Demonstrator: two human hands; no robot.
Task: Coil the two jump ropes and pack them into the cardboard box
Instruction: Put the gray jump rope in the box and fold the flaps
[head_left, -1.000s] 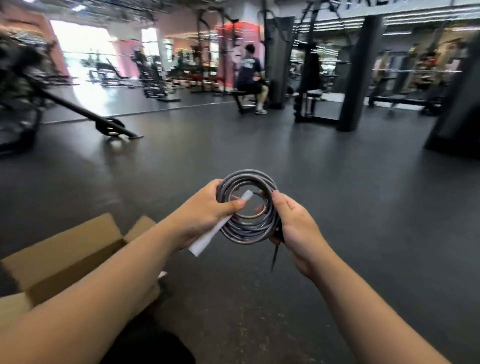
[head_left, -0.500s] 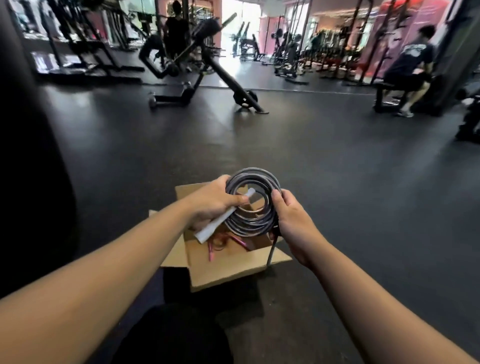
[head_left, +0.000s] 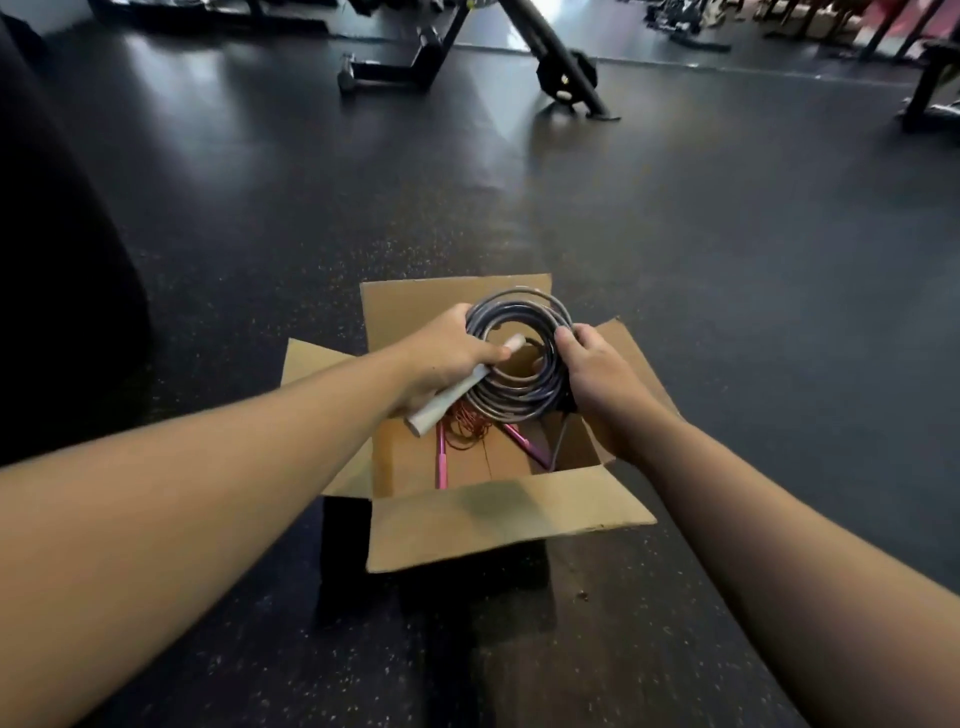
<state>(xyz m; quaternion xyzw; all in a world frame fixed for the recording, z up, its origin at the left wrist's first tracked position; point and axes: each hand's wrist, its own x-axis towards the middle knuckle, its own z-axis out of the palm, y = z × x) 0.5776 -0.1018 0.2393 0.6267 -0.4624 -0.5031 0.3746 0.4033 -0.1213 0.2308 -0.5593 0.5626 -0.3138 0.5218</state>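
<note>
- Box (head_left: 498, 525) stands open on the floor, pink rope (head_left: 470, 431) already lying inside
- Grey rope (head_left: 514, 364) is coiled, held over the opening
- Left hand (head_left: 447, 358) grips coil and white handle (head_left: 457, 397); right hand (head_left: 597, 369) grips the coil's other side
- Left to do: lower it in

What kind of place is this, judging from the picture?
Most likely a gym: a dark rubber floor, a black exercise machine frame at the back, and a weight plate mounted on it.
</note>
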